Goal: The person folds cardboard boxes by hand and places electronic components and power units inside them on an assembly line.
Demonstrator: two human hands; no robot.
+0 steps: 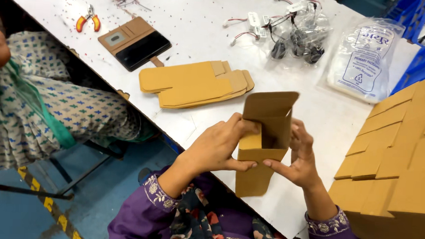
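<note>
A small brown cardboard box (263, 140) is held upright above the near edge of the white bench (197, 20), pinched between both hands. The left hand (218, 145) is wrapped onto the box's left wall, fingers (244, 127) clamped on its upper edge and the thumb pressed across the front panel lower down. The right hand (300, 155) is set against the right wall, its fingers curled behind and beside the box and the thumb pointed in at the lower front corner, touching it. The top flap is seen standing open above the fingers, with the hollow inside exposed; the lower panel hangs below both hands.

Just beyond the fingers, a stack of flat box blanks (195, 83) lies on the bench. Farther out past that, a brown phone wallet case (134, 42) lies open, with red-handled cutters (88, 21) beyond it to the left. Beyond the right hand, bagged cables with connectors (295, 33) and a printed clear plastic bag (363, 59) are seen. Close to the right of the right hand, a big pile of folded cardboard boxes (394, 163) crowds that side. Another person in patterned clothing (44, 95) is seated well left.

Both forearms, in purple embroidered sleeves, are raised from below, wrists bent inward toward each other.
</note>
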